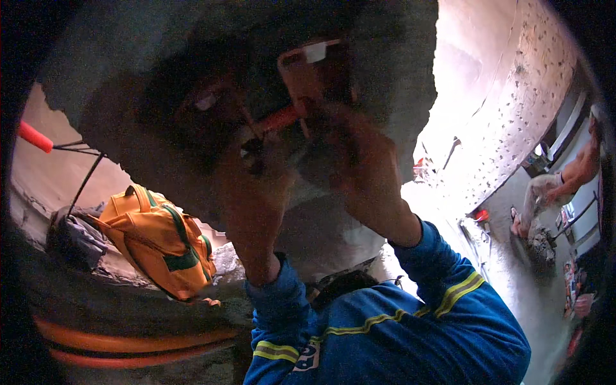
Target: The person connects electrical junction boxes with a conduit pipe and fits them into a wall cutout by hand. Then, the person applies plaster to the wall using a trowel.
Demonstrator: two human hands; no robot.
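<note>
1. Nearest, the blue sleeves (443,263) rise from the lower edge with the bare wrists well apart; the gap between them narrows toward the hands.
2. The left hand (256,183) is curled upward, its fingers lost in shadow. I cannot tell how tightly it closes, or on what.
3. The right hand (367,154) is bent inward to the left, fingers bunched and narrow. Its grip, too, is too dark to tell.
4. The red cylindrical piece (280,119) lies between the two hands, just beyond the left hand's knuckles and to the left of the right hand. Its long axis slants from near left to far right, more across than away. Its left end looks nearer the left hand and its right end meets the right hand's fingertips, so both hands appear about equally close.
5. Just beyond its right end is a pale-rimmed rectangular thing (316,69), which probably limits travel that way.
6. Around them spreads a dark surface (391,58) with ragged edges left and right. Sideways room seems widest outside the wrists.
7. Farther off, an orange backpack (160,247) sits left; a co-worker's bare arm (581,170) shows far right, well apart.
</note>
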